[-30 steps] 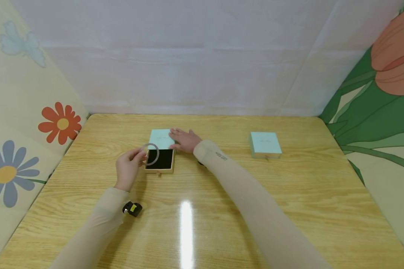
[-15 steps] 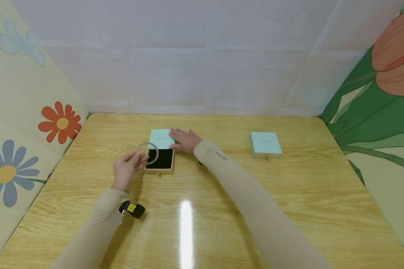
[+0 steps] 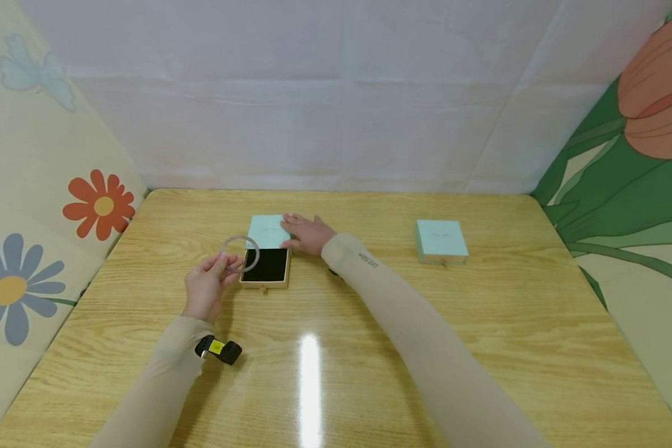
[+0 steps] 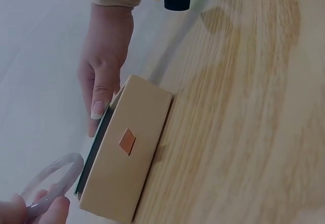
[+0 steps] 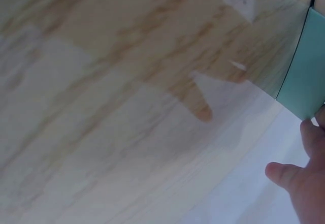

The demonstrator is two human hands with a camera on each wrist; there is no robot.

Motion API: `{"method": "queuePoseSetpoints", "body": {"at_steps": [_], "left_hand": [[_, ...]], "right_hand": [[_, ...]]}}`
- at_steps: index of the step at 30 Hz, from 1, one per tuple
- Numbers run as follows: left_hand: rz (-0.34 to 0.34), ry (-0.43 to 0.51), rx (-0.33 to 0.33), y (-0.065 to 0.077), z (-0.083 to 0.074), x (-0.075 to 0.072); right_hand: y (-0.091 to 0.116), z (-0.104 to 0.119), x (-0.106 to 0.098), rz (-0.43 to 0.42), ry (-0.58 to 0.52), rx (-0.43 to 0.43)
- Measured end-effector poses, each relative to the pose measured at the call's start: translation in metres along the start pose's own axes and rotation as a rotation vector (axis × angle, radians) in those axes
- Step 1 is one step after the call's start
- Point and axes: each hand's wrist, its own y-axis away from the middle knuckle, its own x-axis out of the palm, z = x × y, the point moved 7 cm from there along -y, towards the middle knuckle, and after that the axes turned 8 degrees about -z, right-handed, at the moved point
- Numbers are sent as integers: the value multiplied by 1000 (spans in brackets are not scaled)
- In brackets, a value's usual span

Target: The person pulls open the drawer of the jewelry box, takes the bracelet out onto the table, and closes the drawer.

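In the head view my left hand [image 3: 203, 289] pinches a pale lilac bangle [image 3: 257, 252] between thumb and fingers, held upright just above the left side of a drawer-style box. The box's pulled-out drawer [image 3: 264, 285] has a black lining and a cream front, with a small tab clear in the left wrist view's drawer front [image 4: 111, 183]. Behind it lies the pale turquoise sleeve [image 3: 266, 231] of the box. My right hand [image 3: 310, 235] rests with outstretched fingers on the sleeve's right side. In the right wrist view the right hand [image 5: 311, 183] touches the turquoise sleeve [image 5: 303, 64].
A second turquoise box [image 3: 441, 239], shut, stands on the right part of the wooden table [image 3: 369, 373]. A white cloth [image 3: 336, 124] hangs behind the table's far edge. Flower-printed panels flank both sides. A black strap device [image 3: 218, 348] is on the left wrist.
My left hand has shifted slightly left with the bangle, which now sits more over the drawer's left edge. The right hand and both boxes have stayed where they were.
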Motion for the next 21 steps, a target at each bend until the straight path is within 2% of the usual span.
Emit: {"method": "queuePoseSetpoints", "body": {"at_steps": [5, 12, 21], "left_hand": [[-12, 84, -30, 0, -1, -2], [-29, 120, 0, -2, -4, -5], [-65, 185, -81, -4, -3, -11]], "right_hand": [[0, 0, 1, 6, -3, 4], [-1, -1, 0, 10, -6, 6], [-1, 0, 0, 11, -16, -4]]}}
